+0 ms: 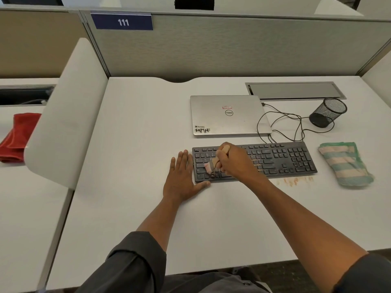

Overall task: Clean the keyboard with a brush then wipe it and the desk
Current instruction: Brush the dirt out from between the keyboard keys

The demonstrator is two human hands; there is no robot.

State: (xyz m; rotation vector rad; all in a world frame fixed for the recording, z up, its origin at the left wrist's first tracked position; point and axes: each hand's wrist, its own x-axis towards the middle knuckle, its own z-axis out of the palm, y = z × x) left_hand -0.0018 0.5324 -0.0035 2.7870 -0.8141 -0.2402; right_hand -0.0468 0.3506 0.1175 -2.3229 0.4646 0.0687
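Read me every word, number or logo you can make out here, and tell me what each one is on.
"111": blue sign on the partition.
"DELL", upside down: closed laptop lid.
"WMN": sticker on the laptop's near left corner.
Unreadable: small red sticker above the logo, small label above "WMN", keyboard key legends.

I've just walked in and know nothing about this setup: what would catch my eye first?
Mid-desk, the right hand grips a small brush over the left keys of a black keyboard, while the left hand lies flat at the keyboard's left end. Orange crumbs litter the desk before the keyboard, beside a striped cloth.
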